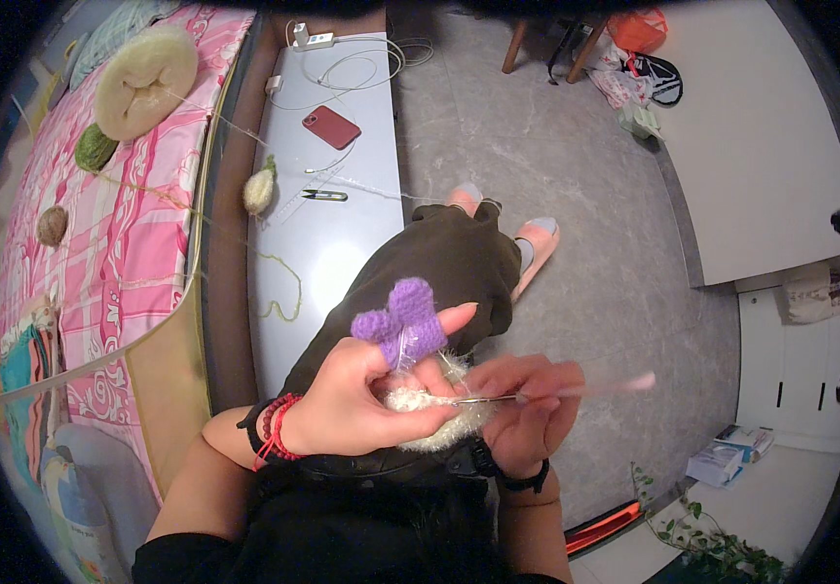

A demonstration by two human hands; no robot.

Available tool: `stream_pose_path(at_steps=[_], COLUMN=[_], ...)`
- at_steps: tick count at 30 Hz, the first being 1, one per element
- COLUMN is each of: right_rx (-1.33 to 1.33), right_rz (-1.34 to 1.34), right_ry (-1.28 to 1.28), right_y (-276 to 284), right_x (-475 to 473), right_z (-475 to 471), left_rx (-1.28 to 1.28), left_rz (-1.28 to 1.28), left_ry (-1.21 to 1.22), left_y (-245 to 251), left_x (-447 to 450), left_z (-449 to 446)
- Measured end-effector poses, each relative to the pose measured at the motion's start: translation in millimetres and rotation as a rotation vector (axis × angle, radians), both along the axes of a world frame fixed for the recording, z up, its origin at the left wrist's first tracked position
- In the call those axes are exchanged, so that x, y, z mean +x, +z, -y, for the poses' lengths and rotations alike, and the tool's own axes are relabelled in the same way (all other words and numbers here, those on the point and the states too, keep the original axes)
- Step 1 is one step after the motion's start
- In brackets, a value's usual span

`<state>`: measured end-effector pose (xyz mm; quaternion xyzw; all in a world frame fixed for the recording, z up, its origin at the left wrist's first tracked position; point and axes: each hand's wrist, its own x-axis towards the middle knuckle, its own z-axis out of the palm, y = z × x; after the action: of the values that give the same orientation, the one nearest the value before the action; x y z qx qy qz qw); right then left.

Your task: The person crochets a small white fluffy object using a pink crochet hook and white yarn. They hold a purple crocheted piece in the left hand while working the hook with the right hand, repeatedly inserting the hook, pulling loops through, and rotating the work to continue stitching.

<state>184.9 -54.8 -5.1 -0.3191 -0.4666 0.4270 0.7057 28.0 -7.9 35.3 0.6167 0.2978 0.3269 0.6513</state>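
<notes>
My left hand (343,401) pinches a fluffy white crocheted piece (442,431) above my lap. Purple knitted or crocheted covers (420,332) sit over fingers of this hand, and pale yarn wraps across them. In my right hand (533,409) is a crochet hook (617,385) with a pink handle, blurred at its end. Its metal shaft points left and meets the white piece near my left thumb. The hook's tip is hard to make out among the fibres.
On the white bench (325,263) at left lie a red phone (331,127), thread snips (325,195), a clear ruler (310,193), a small white-and-green crocheted piece (259,190) and cables. A large cream yarn ball (146,84), green yarn (96,147) and brown yarn (52,225) rest on the pink bed.
</notes>
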Motion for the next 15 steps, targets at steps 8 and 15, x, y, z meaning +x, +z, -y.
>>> stream_pose_path(at_steps=[8,15], right_rx=[0.199,0.38], right_rz=[0.279,0.307], right_ry=[-0.078,-0.05], right_y=[4.2,-1.5], right_x=[1.7,7.2], right_z=[2.9,0.7], left_rx=[0.273,0.362], left_rz=[-0.018,-0.031], left_ry=[0.07,0.09], left_y=[0.0,-1.7], left_x=[0.0,-0.1], left_z=[2.5,2.4])
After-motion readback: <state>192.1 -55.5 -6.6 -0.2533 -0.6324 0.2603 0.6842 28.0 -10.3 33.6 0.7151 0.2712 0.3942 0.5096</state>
